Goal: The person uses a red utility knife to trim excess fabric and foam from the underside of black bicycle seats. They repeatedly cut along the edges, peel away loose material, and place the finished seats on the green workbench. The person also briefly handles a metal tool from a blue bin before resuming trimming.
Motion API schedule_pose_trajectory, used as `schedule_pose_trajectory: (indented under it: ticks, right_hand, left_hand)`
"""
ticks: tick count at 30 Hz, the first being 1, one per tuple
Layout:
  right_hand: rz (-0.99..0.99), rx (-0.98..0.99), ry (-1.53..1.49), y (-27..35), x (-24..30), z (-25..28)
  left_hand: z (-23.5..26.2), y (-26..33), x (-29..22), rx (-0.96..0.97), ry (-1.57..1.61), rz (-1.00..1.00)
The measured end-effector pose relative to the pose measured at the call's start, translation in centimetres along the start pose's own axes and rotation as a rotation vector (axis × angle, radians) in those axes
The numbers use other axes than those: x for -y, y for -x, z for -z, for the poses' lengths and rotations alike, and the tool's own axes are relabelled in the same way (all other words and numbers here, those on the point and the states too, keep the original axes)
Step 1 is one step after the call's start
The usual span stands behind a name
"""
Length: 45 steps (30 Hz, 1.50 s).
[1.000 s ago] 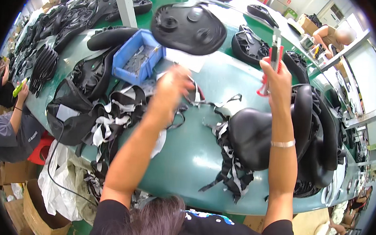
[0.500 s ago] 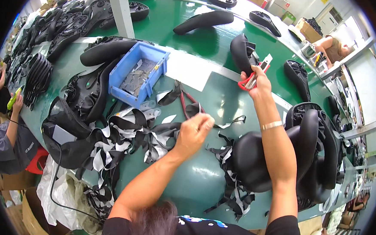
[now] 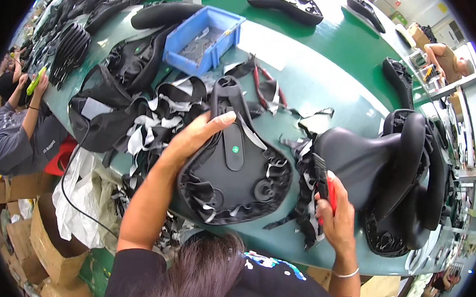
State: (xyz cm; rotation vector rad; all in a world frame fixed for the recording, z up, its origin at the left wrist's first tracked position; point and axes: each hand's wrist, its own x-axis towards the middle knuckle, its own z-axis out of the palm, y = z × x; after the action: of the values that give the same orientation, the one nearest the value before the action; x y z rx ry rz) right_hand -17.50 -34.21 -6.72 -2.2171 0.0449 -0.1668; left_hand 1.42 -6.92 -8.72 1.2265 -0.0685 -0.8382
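Underside up, a black bicycle saddle (image 3: 209, 168) lies in front of me, its narrow nose away from me. Black cover material is gathered in folds round its rim, and a green dot marks its middle. My left hand (image 3: 198, 135) grips it at the left of the nose, thumb over the top and fingers hidden beneath. To the right of the saddle, my right hand (image 3: 340, 217) is closed round a red utility knife (image 3: 331, 195), blade end pointing away from me. Black and white trimmed strips (image 3: 302, 207) lie between that hand and the saddle.
Stacked black saddles (image 3: 357, 156) stand at the right. A blue bin (image 3: 199, 67) of small grey pieces sits behind, near red-handled pliers (image 3: 259, 87). More offcuts (image 3: 146, 126) are heaped at the left. A co-worker (image 3: 18, 129) holds a yellow-green tool at far left.
The saddle held up at the right has come down in front of me, into my left hand. My right hand has drawn back nearer, keeping the knife. The view has shifted.
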Motion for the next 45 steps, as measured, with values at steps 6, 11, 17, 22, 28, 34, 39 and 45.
schedule_pose_trajectory:
  ticks: [6, 11, 17, 22, 28, 34, 39, 45]
  right_hand:
    - [0.517, 0.287, 0.620, -4.5, 2.0, 2.0]
    - [0.393, 0.380, 0.769, -3.2, 1.6, 1.3]
    - [0.007, 0.232, 0.468, 5.1, 1.8, -4.0]
    - [-0.076, 0.181, 0.225, 7.0, 3.4, -3.0]
    - [0.290, -0.027, 0.170, -1.7, 3.7, -5.3]
    - [-0.203, -0.293, -0.432, -3.5, 1.4, -3.2]
    - [-0.196, -0.429, -0.452, -1.7, 2.6, -1.1]
    - [0.127, -0.120, -0.027, 0.6, 3.5, -0.5]
  left_hand:
    - [-2.8, -0.7, -2.5, 0.012, -0.343, -0.055]
    - [-2.6, -1.6, -2.6, -0.032, -0.572, -0.039]
    - [-1.9, 1.6, 1.2, -0.302, -0.348, -0.073]
    - [-2.5, 5.3, 2.1, -0.423, -0.248, -0.145]
    - [-3.8, 7.0, 3.5, -0.496, -0.152, -0.247]
    - [-1.8, 7.3, 8.0, -0.977, -1.156, -0.668]
    - [-6.9, 6.6, 3.6, -0.492, -1.343, -0.697]
    - [-8.7, 1.1, 4.2, 0.039, -1.318, -0.756]
